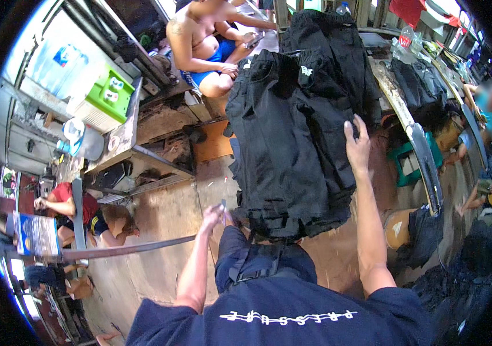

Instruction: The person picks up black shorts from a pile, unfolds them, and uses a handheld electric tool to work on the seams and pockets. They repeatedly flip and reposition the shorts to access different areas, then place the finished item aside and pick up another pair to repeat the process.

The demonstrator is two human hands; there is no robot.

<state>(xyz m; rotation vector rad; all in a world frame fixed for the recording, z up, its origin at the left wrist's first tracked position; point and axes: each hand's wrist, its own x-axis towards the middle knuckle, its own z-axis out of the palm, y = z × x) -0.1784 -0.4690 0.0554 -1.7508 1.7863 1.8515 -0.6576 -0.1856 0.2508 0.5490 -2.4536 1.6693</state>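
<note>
Plainly, the writing in view was sparse: pale lettering, styled like barbed wire, ran across the wearer's navy shirt, a small white label sat near a waistband of the black shorts, and a red label wrapped the clear plastic bottle at the upper right. These shorts lay piled directly ahead of the wearer, in matte woven cloth with gathered waistbands, soft creases and layered hems, while a second black stack lay just beyond. Fingers apart and loosely curved, the right grip was released beside the pile's right edge; whether it touched the cloth could not be told. Lower down, the left grip was closed around a slim implement, too small to identify, near the pile's lower left corner. A smooth green lid topped a pale ribbed box on the worn wooden surface at the left. The hems reached close to the wearer's waist, leaving little room there; the brown panelled floor opened out to the left, and a narrower strip ran beyond the right forearm.
</note>
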